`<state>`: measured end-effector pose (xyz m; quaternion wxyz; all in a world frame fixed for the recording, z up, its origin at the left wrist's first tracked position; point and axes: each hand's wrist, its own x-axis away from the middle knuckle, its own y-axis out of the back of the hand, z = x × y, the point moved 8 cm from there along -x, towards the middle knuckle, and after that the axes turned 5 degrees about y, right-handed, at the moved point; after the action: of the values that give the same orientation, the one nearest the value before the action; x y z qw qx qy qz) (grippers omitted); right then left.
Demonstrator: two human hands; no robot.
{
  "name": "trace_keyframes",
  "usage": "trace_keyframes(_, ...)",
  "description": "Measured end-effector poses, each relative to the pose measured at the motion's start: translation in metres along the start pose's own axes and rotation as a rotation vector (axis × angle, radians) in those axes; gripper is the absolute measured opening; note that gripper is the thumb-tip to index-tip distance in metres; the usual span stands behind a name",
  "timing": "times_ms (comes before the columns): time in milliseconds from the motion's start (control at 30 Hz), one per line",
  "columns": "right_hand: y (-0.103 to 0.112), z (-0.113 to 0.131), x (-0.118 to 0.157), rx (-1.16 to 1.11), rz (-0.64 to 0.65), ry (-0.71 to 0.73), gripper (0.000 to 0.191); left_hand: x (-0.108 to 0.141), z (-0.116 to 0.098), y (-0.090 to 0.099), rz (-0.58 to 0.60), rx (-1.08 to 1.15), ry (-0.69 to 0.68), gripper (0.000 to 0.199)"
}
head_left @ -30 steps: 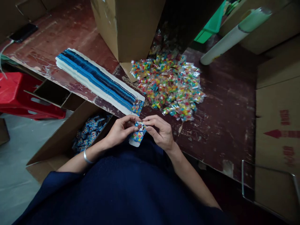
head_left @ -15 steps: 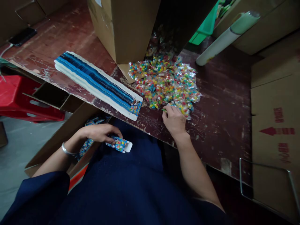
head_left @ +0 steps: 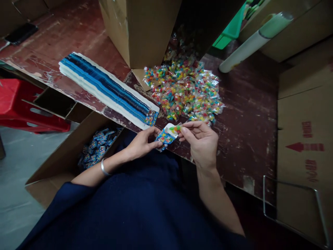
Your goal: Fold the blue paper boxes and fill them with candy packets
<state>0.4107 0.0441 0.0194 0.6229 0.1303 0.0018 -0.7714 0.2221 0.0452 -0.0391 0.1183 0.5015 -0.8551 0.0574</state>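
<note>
My left hand is closed round a small blue printed box whose white end flap stands open. Between the thumb and fingers of my right hand is a small clear bag of coloured candy, held right at the box's open end. Behind the hands lies a heap of similar candy bags on the dark red table. A long row of flat blue and white boxes stretches to the left of the heap.
Below the table's edge at left, an open carton holds many small blue boxes. A red stool stands further left. Tall cardboard, a white tube and a green crate stand behind the heap.
My left hand has moved up and right with the box, from over my lap to the table edge. My right hand has drawn back from the heap with a candy bag and now meets the box.
</note>
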Motion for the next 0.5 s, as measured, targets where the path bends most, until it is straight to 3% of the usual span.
trace_keyframes(133, -0.007, 0.021, 0.006, 0.364, 0.03, 0.269, 0.009, 0.002, -0.003, -0.004, -0.008, 0.111, -0.025, 0.028)
trace_keyframes(233, -0.017, 0.027, 0.007, 0.463, 0.141, 0.41, 0.013, 0.005, -0.007, -0.004, -0.049, 0.219, -0.066, 0.034)
trace_keyframes(333, -0.021, 0.011, 0.011, 0.277, 0.218, 0.298, 0.019, 0.009, -0.014, -0.005, -0.077, 0.291, -0.114, 0.052)
trace_keyframes(400, -0.02, -0.005, 0.017, 0.14, 0.174, 0.172, 0.03, 0.01, -0.016, -0.007, -0.069, 0.311, -0.132, 0.06)
trace_keyframes(500, -0.019, -0.02, 0.029, 0.1, 0.075, 0.124, 0.027, 0.009, -0.014, -0.013, -0.04, 0.344, -0.135, 0.049)
